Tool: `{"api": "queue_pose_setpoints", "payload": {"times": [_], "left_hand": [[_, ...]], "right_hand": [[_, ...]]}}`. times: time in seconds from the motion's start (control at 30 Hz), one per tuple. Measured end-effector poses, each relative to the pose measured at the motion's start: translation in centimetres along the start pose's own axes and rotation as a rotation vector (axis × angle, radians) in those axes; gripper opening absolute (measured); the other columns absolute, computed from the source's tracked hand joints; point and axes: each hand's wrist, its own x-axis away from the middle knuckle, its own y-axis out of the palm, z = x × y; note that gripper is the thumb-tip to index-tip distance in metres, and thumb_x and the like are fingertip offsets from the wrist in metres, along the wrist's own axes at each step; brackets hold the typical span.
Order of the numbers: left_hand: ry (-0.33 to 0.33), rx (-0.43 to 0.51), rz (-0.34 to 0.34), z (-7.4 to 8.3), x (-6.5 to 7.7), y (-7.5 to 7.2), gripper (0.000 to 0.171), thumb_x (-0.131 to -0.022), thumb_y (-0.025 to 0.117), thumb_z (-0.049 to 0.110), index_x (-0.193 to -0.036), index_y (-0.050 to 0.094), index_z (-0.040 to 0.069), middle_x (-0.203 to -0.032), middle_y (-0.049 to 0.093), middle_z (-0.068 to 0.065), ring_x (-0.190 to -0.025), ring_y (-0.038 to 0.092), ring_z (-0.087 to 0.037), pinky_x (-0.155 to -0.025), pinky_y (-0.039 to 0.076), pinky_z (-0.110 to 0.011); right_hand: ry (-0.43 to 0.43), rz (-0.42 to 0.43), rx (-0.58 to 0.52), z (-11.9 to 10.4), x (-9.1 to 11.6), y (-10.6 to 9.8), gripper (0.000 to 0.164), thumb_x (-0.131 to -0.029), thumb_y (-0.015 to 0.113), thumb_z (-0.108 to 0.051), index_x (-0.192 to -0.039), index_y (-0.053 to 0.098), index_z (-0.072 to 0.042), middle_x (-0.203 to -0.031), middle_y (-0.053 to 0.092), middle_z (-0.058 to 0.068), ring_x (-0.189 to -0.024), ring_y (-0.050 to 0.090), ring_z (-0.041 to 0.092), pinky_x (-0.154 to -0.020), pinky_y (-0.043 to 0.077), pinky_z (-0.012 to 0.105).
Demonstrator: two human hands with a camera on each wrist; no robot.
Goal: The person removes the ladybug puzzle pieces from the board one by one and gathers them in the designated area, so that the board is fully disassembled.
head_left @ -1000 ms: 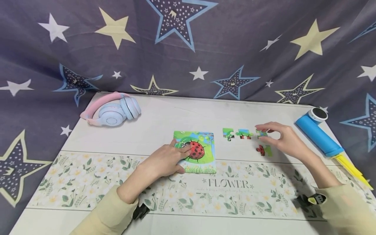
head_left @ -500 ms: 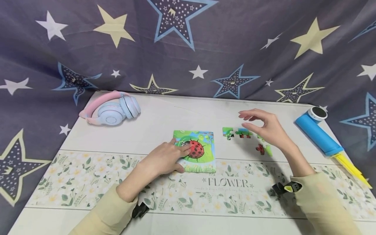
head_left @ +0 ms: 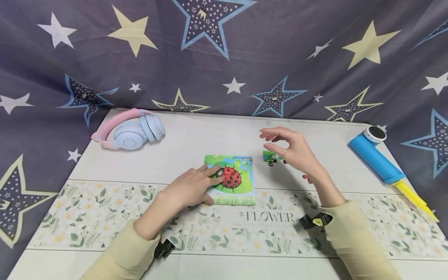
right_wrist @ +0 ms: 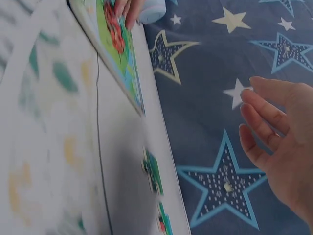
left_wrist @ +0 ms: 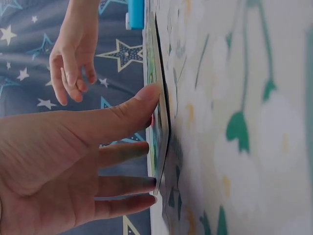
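A square ladybug puzzle board (head_left: 243,192) lies on the table in front of me. My left hand (head_left: 192,188) rests on its left part, the fingers extended over the picture; in the left wrist view the thumb (left_wrist: 142,100) touches the board's edge. My right hand (head_left: 294,151) is raised above the table right of the board, its fingers loosely bent and holding nothing. Beneath and beside it lie loose puzzle pieces: a green one (head_left: 268,156) and a red one (head_left: 307,178) show, while the hand and forearm hide others. Two pieces (right_wrist: 154,171) appear in the right wrist view.
Pink and blue headphones (head_left: 131,130) lie at the back left. A blue cylinder with a round white-rimmed end and yellow strips (head_left: 378,159) lies at the right. Behind the table (head_left: 203,136) hangs a dark curtain (head_left: 210,77) with stars.
My right hand has moved left and up from the rightmost loose pieces, uncurled around nothing. My left hand stays on the board. The head view has shifted slightly.
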Motion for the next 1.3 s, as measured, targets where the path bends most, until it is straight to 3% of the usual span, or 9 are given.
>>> {"api": "queue_pose_setpoints", "payload": {"times": [0.2,0.4,0.63,1.0,1.3], "left_hand": [[-0.029,-0.006,-0.014,-0.3,0.2,0.0,0.073,-0.086,0.078,0.042,-0.152,0.053,0.024,-0.166,0.035,-0.02,-0.154,0.035,-0.041,-0.115,0.043,-0.061],[-0.017,-0.033,0.018,-0.4,0.2,0.1,0.072,-0.085,0.078,0.042,-0.15,0.055,0.023,-0.162,0.04,-0.022,-0.151,0.039,-0.04,-0.114,0.044,-0.059],[-0.031,-0.029,0.01,-0.4,0.1,0.1,0.076,-0.084,0.079,0.043,-0.151,0.054,0.019,-0.162,0.04,-0.022,-0.15,0.04,-0.04,-0.116,0.043,-0.059],[-0.076,0.028,-0.045,-0.3,0.0,0.0,0.079,-0.086,0.078,0.043,-0.155,0.049,0.02,-0.169,0.023,-0.024,-0.155,0.031,-0.04,-0.119,0.039,-0.059],[-0.048,-0.012,-0.03,-0.2,-0.1,-0.1,0.079,-0.085,0.08,0.042,-0.153,0.051,0.015,-0.165,0.032,-0.026,-0.153,0.037,-0.039,-0.118,0.041,-0.057]], "right_hand": [[0.008,-0.053,-0.039,-0.8,-0.4,2.0,0.039,-0.095,0.072,-0.007,-0.134,0.069,-0.011,-0.12,0.076,0.008,-0.103,0.069,0.011,-0.096,0.057,0.033],[0.057,-0.142,-0.062,-1.5,-0.3,3.8,0.041,-0.096,0.072,-0.011,-0.137,0.067,-0.015,-0.121,0.074,0.012,-0.104,0.07,0.02,-0.097,0.057,0.042],[0.077,-0.218,-0.072,-1.4,0.0,5.5,0.044,-0.097,0.07,-0.009,-0.141,0.063,-0.014,-0.124,0.072,0.016,-0.105,0.07,0.022,-0.095,0.059,0.039],[0.127,-0.345,-0.041,-1.5,0.4,7.3,0.057,-0.094,0.074,-0.007,-0.148,0.056,-0.011,-0.131,0.067,0.016,-0.112,0.069,0.03,-0.097,0.059,0.044],[0.153,-0.45,0.02,-1.5,0.8,8.2,0.067,-0.092,0.078,-0.015,-0.153,0.05,-0.016,-0.134,0.063,0.012,-0.118,0.066,0.027,-0.097,0.058,0.043]]}}
